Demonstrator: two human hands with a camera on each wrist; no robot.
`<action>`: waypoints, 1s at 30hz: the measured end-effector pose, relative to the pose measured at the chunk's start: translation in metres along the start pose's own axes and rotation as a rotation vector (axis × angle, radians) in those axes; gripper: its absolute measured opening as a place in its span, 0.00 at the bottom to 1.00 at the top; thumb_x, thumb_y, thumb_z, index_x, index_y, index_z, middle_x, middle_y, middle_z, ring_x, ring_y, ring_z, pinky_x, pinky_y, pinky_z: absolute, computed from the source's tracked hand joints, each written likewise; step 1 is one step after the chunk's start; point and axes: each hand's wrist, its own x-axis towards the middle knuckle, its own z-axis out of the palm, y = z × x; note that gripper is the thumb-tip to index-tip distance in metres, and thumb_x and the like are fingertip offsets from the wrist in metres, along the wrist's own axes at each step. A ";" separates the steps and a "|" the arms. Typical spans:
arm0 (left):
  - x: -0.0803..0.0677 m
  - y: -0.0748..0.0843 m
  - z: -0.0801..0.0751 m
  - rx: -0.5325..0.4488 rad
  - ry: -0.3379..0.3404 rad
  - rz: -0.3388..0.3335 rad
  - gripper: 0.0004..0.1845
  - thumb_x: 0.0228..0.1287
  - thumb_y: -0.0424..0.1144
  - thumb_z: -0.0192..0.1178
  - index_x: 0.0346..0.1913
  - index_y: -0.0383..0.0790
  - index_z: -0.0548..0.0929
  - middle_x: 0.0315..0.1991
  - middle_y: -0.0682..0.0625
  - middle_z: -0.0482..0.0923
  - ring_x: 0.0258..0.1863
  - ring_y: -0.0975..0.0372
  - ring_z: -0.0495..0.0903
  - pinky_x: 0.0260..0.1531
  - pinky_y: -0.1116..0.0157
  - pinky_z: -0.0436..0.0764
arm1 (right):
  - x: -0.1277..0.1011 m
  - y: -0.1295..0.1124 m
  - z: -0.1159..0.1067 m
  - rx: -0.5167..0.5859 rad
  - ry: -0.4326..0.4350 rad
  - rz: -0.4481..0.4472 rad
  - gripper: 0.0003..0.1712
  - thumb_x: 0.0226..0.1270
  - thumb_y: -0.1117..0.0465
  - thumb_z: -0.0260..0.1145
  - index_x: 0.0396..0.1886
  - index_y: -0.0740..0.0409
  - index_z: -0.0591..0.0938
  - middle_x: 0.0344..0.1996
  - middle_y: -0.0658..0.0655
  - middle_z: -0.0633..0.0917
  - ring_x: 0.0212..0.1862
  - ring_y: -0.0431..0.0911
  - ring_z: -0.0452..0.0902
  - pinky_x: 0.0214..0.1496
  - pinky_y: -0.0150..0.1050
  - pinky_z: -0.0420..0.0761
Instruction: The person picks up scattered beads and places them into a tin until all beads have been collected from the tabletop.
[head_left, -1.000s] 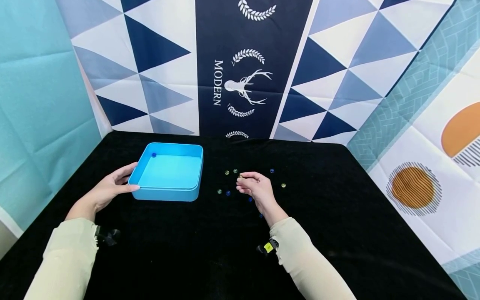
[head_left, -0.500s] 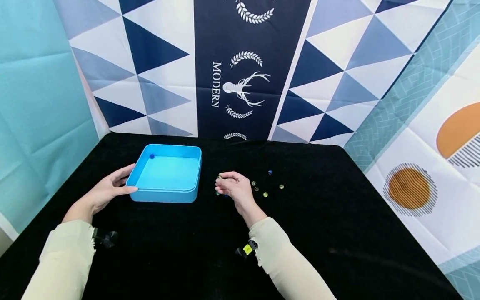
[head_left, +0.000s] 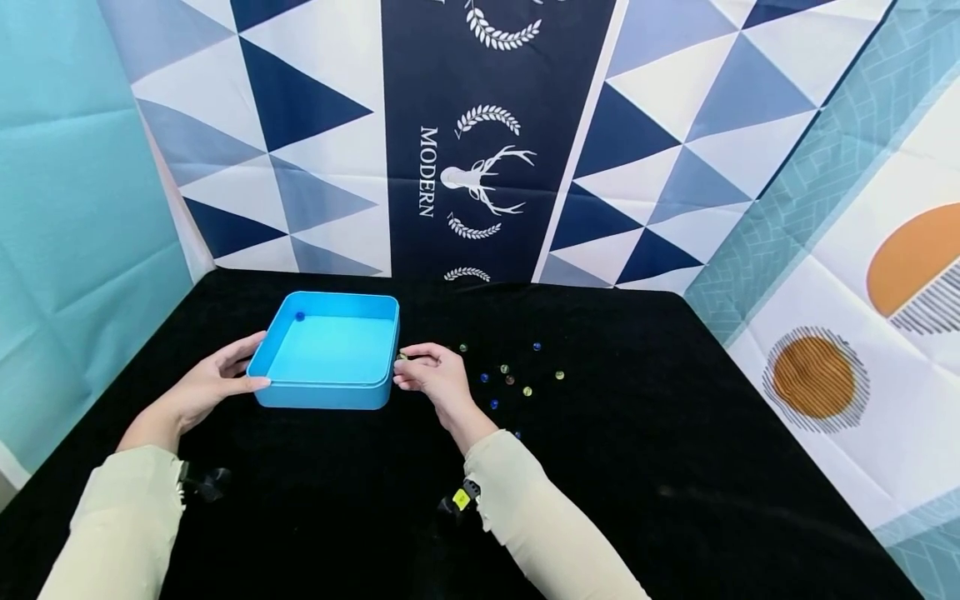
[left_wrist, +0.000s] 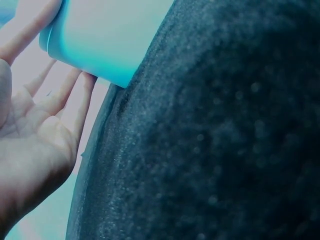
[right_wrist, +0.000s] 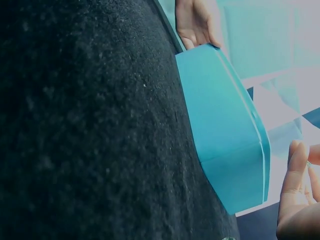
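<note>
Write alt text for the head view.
A right hand pinches a yellowish marble at the right side of a blue box held by the left hand; one blue marble lies inside, and more marbles are scattered on black cloth.

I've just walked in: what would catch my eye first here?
Probably the bright blue box on the black table, with one dark blue marble in its far left corner. The left hand grips its left side, while the right hand pinches a yellowish marble by its right side. Behind, a sideways white deer stands out on the dark backdrop panel.
</note>
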 end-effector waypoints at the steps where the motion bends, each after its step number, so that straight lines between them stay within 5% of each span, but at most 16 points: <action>1: -0.001 0.000 0.000 0.000 -0.001 -0.002 0.47 0.61 0.43 0.63 0.74 0.40 0.43 0.72 0.36 0.42 0.66 0.40 0.48 0.59 0.38 0.52 | 0.000 0.000 0.002 -0.005 0.000 0.007 0.17 0.55 0.76 0.65 0.46 0.76 0.77 0.23 0.57 0.83 0.22 0.42 0.80 0.29 0.32 0.80; 30: -0.001 -0.001 0.001 -0.009 0.007 0.019 0.47 0.61 0.42 0.63 0.74 0.40 0.44 0.72 0.35 0.43 0.65 0.41 0.50 0.59 0.39 0.53 | 0.010 0.001 0.037 -0.140 -0.030 0.032 0.17 0.53 0.72 0.68 0.45 0.69 0.80 0.24 0.59 0.85 0.23 0.43 0.81 0.33 0.37 0.82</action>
